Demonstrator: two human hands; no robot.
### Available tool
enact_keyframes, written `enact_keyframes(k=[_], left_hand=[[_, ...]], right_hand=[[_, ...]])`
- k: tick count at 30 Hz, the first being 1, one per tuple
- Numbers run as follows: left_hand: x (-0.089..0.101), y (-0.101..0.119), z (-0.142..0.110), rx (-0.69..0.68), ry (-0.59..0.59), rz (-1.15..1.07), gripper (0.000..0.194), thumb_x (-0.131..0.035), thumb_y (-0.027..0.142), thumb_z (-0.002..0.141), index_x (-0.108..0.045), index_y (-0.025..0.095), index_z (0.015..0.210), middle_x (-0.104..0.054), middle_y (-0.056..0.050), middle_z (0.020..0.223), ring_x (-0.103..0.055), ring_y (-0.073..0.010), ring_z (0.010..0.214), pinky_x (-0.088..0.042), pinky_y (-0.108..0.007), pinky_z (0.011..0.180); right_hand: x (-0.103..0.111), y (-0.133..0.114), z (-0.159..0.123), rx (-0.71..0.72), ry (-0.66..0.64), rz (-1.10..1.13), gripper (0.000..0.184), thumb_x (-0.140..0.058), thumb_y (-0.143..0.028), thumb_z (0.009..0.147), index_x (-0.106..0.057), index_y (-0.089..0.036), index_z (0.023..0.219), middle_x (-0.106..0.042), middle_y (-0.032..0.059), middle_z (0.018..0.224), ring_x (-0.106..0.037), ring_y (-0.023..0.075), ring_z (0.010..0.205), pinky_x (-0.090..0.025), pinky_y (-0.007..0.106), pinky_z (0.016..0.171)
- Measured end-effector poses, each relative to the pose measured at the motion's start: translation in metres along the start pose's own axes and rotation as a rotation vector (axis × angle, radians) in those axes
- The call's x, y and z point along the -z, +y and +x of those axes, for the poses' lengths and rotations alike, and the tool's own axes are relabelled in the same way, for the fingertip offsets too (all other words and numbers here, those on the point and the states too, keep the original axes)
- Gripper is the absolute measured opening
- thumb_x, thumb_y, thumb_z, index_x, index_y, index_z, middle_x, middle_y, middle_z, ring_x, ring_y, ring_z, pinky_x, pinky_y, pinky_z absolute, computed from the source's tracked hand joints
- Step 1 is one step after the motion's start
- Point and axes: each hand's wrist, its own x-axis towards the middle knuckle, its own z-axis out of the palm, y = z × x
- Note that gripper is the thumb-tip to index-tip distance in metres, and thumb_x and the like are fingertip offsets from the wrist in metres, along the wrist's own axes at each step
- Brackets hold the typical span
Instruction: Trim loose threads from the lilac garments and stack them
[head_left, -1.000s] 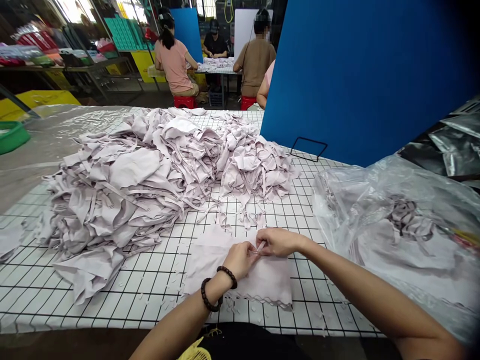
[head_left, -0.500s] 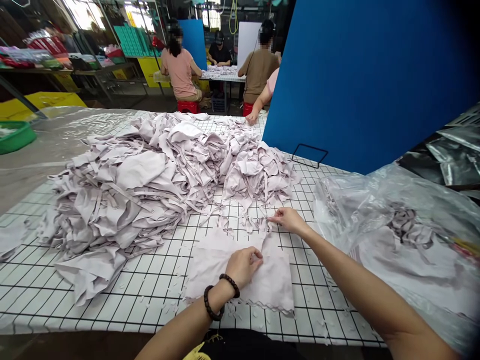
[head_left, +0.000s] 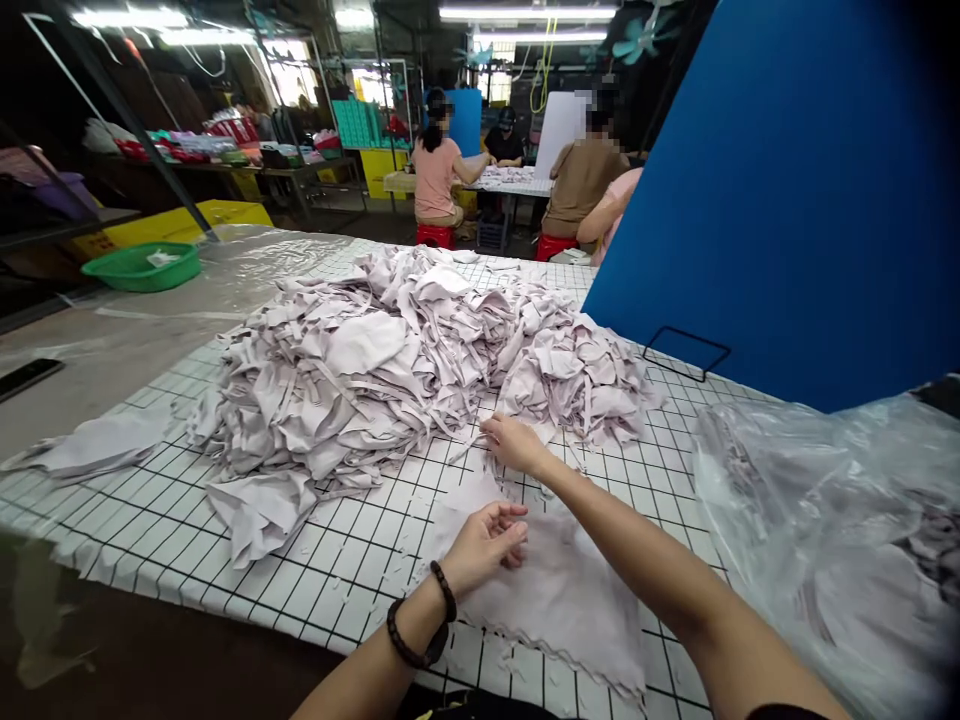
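Note:
A pale lilac garment piece [head_left: 559, 590] with a wavy hem and thin straps at its far end lies spread on the gridded table cover [head_left: 352, 560]. Over its left part is my left hand [head_left: 487, 545], thumb and fingers apart, nothing held; a dark beaded bracelet circles the wrist. My right hand [head_left: 516, 445] reaches past the garment's far end, where the straps lie. Its fingertips are pinched together by a thin strip of cloth, but what they grip is too small to tell. Just beyond rises a large heap of matching lilac pieces [head_left: 337, 370].
A blue board [head_left: 750, 220] stands at the right with a black wire stand [head_left: 686, 355] at its foot. Clear plastic bags [head_left: 795, 500] holding cloth lie at right. A green basin [head_left: 142, 267] and a phone [head_left: 30, 378] are at left. Several people sit working behind.
The view has turned left and tilted up. My right hand has moved from the garment's right strap across to its left one. My left hand's fingers have spread apart above the cloth.

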Motion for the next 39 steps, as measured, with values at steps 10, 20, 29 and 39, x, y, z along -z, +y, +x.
enact_keyframes(k=[10,20,29,39], left_hand=[[0.020,-0.007,0.002,-0.047,0.170,-0.277,0.052,-0.064,0.035,0.078,-0.040,0.016,0.120,-0.058,-0.011,0.105,-0.064,-0.0141,0.079,-0.050,-0.029,0.075],[0.040,0.051,0.021,-0.368,0.334,0.440,0.042,-0.059,0.046,0.079,-0.061,0.018,0.110,-0.064,-0.007,0.102,-0.054,-0.0110,0.067,-0.044,-0.023,0.063],[0.059,0.071,0.023,-0.446,0.282,0.714,0.027,-0.053,0.039,0.084,-0.068,0.017,0.086,-0.068,-0.002,0.077,-0.059,-0.0130,0.068,-0.044,-0.021,0.060],[0.062,0.086,0.027,-0.866,0.653,1.171,0.014,-0.050,0.017,0.086,-0.064,0.017,0.091,-0.065,-0.003,0.082,-0.060,-0.0133,0.076,-0.046,-0.023,0.070]], right_hand=[[0.008,-0.004,0.020,0.045,0.123,0.064,0.014,-0.046,-0.019,0.083,-0.056,-0.017,0.093,-0.058,0.0058,0.098,-0.055,0.0157,0.081,-0.039,0.025,0.069],[0.040,-0.012,-0.034,0.130,0.198,0.438,0.010,-0.050,-0.019,0.078,-0.058,-0.018,0.084,-0.057,-0.0008,0.071,-0.046,0.0097,0.058,-0.037,0.023,0.058],[0.046,0.013,-0.036,-0.022,-0.271,1.048,0.030,-0.063,-0.030,0.073,-0.061,-0.015,0.099,-0.057,0.0000,0.076,-0.045,0.0073,0.057,-0.035,0.019,0.048],[0.030,0.005,-0.023,-0.224,-0.171,0.965,0.028,-0.071,-0.039,0.065,-0.070,-0.014,0.078,-0.063,0.0016,0.061,-0.057,0.0116,0.052,-0.037,0.018,0.040]])
